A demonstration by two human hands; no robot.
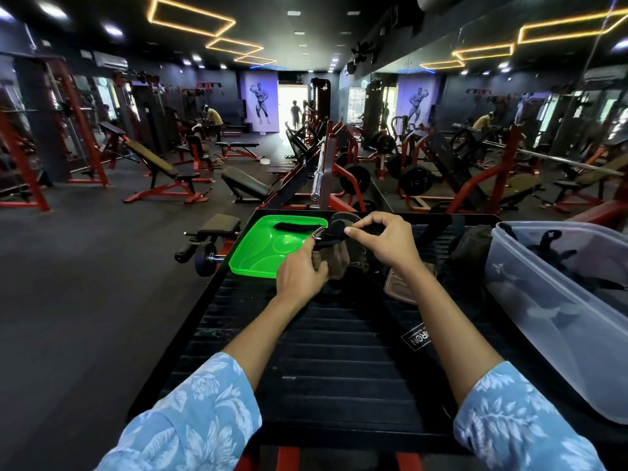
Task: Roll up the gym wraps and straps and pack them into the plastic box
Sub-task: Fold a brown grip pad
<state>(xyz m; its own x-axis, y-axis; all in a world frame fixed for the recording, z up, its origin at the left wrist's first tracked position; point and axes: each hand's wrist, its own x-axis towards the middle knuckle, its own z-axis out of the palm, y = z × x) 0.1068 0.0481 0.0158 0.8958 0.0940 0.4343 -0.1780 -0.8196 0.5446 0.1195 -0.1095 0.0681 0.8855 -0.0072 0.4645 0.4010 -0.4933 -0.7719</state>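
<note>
**Both hands on a black strap at frame centre**

The left hand [299,277] has a curled grip on the black webbing strap with a metal ring [326,236]; the right hand [384,239] pinches its other end. Beneath lies the black ribbed surface [339,368]. Left of the hands sits a green plastic lid [258,256]; the clear plastic box [560,300] stands at right, holding dark straps.

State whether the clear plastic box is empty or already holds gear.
Not empty: dark straps lie inside the clear plastic box, seen through its wall.
</note>
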